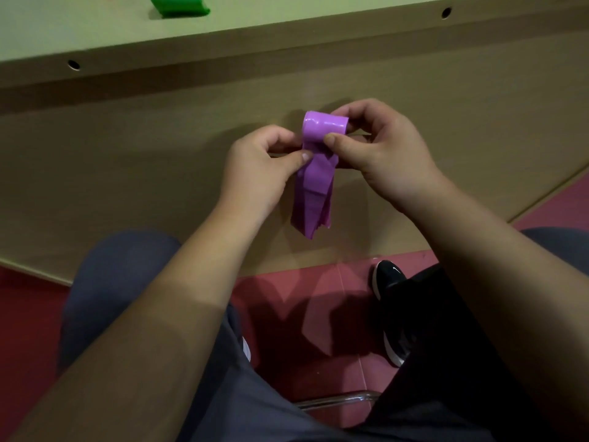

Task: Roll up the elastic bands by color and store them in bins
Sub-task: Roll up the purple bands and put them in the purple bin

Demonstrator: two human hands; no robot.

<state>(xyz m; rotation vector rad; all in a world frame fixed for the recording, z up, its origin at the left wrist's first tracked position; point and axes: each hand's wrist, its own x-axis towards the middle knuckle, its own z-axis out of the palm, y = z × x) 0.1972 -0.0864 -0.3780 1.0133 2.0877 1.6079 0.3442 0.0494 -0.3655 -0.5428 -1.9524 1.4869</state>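
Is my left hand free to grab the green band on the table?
Probably not yet: the left hand pinches the purple band with the right hand; the green band lies apart, path unblocked.

Dim, warm light overall; a bright glare streak on the purple band [323, 126], soft shadows spilling onto the red floor [287, 314], table edge [223, 49] bowing, near corners blurred dark.

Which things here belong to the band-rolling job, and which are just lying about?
Job: purple band, partly rolled, pinched by left hand and right hand; green band on the table.
Lying about: black shoe; metal bar above the red floor.
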